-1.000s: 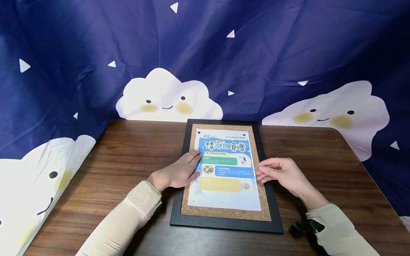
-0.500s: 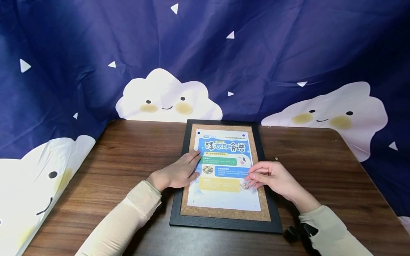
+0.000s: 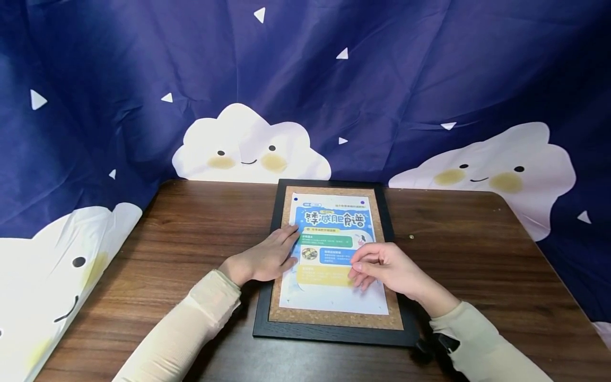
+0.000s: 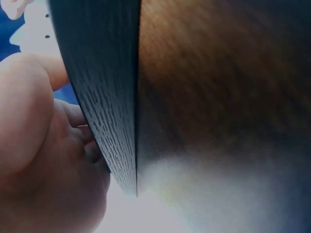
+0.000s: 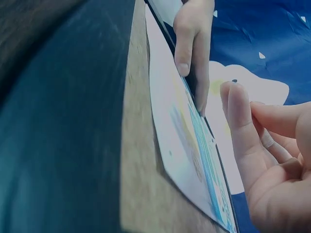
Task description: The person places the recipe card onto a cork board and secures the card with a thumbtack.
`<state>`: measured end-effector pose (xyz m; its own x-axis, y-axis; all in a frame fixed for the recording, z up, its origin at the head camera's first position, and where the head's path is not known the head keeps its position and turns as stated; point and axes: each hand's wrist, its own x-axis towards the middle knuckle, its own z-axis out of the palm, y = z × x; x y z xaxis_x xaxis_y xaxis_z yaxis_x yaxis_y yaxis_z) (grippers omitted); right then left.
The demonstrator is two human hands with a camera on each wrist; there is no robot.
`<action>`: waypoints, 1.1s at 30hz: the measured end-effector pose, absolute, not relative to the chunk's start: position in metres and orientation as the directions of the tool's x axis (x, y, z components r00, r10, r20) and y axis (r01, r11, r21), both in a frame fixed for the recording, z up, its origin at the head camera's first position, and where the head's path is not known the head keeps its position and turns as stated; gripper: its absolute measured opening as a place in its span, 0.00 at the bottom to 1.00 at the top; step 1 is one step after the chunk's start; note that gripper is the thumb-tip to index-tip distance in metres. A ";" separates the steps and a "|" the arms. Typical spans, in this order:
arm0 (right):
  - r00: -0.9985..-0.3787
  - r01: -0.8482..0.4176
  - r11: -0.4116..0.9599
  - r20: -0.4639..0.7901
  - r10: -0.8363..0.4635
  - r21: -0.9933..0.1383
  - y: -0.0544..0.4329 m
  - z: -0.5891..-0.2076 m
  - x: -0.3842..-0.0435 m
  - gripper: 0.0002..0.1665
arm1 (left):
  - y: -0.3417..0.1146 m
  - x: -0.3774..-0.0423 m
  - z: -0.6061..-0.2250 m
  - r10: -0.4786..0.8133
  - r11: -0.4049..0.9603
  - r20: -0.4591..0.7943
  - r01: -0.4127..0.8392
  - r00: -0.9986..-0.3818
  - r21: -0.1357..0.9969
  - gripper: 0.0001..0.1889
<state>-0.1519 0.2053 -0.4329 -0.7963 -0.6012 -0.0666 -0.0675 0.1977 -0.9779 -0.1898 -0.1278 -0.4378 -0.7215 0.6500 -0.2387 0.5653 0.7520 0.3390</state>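
Observation:
On the table lies a black-framed cork board (image 3: 396, 315) bearing a printed sheet of paper (image 3: 310, 298). Blue round pins (image 3: 296, 199) mark its two upper corners. My left hand (image 3: 267, 257) rests across the board's left side, fingers extended onto the sheet's edge; the left wrist view shows its palm (image 4: 39, 160) beside the dark frame (image 4: 104, 97). Over the lower right of the sheet hovers my right hand (image 3: 389, 270), thumb and forefinger close together, other fingers loosely bent. In the right wrist view those fingertips (image 5: 238, 99) nearly meet; I cannot tell whether something tiny is between them.
A small round object (image 3: 411, 236) lies on the brown wooden table (image 3: 205, 217), just right of the board. Behind the table hangs a dark blue cloth (image 3: 296, 63) printed with white clouds and triangles. A dark strap (image 3: 446, 342) sits on the right sleeve.
My right hand has moved left from the board's right edge to over the sheet, uncovering the small round object on the table. My left hand has stayed in place.

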 end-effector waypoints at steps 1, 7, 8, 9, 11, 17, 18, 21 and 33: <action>-0.792 -0.065 0.196 -0.069 -0.607 -0.978 0.203 -0.433 -0.151 0.15 | -0.128 -0.190 -0.438 0.649 0.753 -0.240 0.564 -0.722 0.340 0.38; -0.764 -0.071 0.181 -0.064 -0.642 -0.981 0.190 -0.430 -0.148 0.15 | -0.128 -0.190 -0.438 0.649 0.753 -0.240 0.564 -0.722 0.338 0.38; -0.762 -0.073 0.182 -0.062 -0.644 -0.981 0.188 -0.430 -0.148 0.15 | -0.128 -0.190 -0.438 0.649 0.753 -0.240 0.564 -0.722 0.338 0.38; -0.761 -0.075 0.183 -0.062 -0.646 -0.980 0.186 -0.430 -0.148 0.15 | -0.128 -0.190 -0.438 0.649 0.753 -0.240 0.565 -0.722 0.337 0.38; -0.756 -0.077 0.185 -0.063 -0.651 -0.980 0.182 -0.430 -0.148 0.15 | -0.128 -0.189 -0.438 0.651 0.752 -0.243 0.567 -0.720 0.335 0.38; -0.736 -0.064 0.188 -0.081 -0.672 -0.980 0.168 -0.430 -0.149 0.16 | -0.128 -0.189 -0.437 0.654 0.752 -0.248 0.578 -0.715 0.317 0.37; -0.734 -0.061 0.188 -0.083 -0.674 -0.980 0.166 -0.430 -0.149 0.16 | -0.128 -0.189 -0.437 0.654 0.752 -0.246 0.579 -0.715 0.315 0.37; -0.729 -0.057 0.191 -0.090 -0.678 -0.980 0.159 -0.432 -0.149 0.15 | -0.127 -0.189 -0.437 0.652 0.753 -0.243 0.578 -0.718 0.314 0.37; -0.684 -0.020 0.203 -0.135 -0.717 -0.979 0.138 -0.440 -0.148 0.14 | -0.126 -0.189 -0.434 0.642 0.763 -0.251 0.575 -0.724 0.295 0.37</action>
